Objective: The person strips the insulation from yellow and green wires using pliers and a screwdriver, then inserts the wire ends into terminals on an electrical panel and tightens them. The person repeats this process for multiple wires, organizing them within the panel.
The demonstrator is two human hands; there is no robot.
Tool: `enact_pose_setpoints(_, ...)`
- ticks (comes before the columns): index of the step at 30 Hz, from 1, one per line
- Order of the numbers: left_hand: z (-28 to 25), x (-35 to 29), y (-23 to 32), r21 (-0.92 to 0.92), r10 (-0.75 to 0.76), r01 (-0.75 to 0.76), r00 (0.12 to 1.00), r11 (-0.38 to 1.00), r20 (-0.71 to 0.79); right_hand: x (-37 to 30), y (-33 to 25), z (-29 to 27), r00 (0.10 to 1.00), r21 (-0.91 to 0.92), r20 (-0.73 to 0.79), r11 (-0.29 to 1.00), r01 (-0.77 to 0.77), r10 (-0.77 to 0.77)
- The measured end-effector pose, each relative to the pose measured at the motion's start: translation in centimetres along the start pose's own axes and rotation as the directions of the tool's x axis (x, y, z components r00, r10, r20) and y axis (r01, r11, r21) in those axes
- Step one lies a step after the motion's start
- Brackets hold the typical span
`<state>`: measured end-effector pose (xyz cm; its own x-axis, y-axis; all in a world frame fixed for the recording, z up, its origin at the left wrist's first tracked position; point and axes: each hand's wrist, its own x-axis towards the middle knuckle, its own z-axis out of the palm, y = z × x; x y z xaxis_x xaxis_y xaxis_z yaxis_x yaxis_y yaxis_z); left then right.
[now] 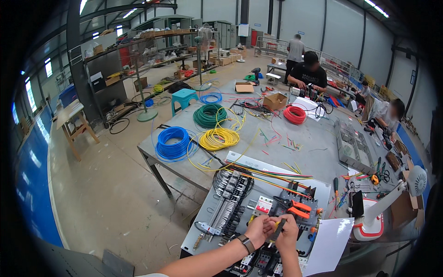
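Both my hands meet over a pale mounting panel (196,233) fitted with electrical parts. My right hand (288,233) is closed around a slim dark tool with a yellow part (277,230); its exact kind is not clear. Right beside it, my left hand (259,230) has its fingers pinched together, and whatever they hold is too small to make out. Just beyond the hands sits a white circuit breaker with red switches (263,204). Orange-handled pliers (300,209) lie on the dark components to its right. A long row of terminal blocks with black wires (227,198) runs along the left.
Coils of blue (172,143), yellow (218,138), green (210,115) and red wire (295,115) lie on the grey table (249,141). A white sheet (328,244) and a white fan (369,221) stand close on the right. Co-workers (308,74) sit across the table.
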<state>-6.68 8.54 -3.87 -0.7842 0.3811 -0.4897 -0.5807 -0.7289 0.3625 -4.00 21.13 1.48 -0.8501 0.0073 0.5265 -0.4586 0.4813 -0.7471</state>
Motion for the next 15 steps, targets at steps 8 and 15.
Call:
enact_pose_setpoints(8, 0.8, -0.2, -0.9, -0.121, -0.019, -0.008, 0.976, 0.993, -0.218, -0.8, 0.9, -0.7, 0.977, 0.150, 0.027, 0.965, -0.215, 0.214)
enact_pose_setpoints(15, 1.3, -0.8, -0.8, -0.066, 0.000, -0.015, 0.976, 0.998, -0.219, 0.0, 1.2, -0.5, 0.991, -0.007, 0.104, 0.997, 0.083, -0.082)
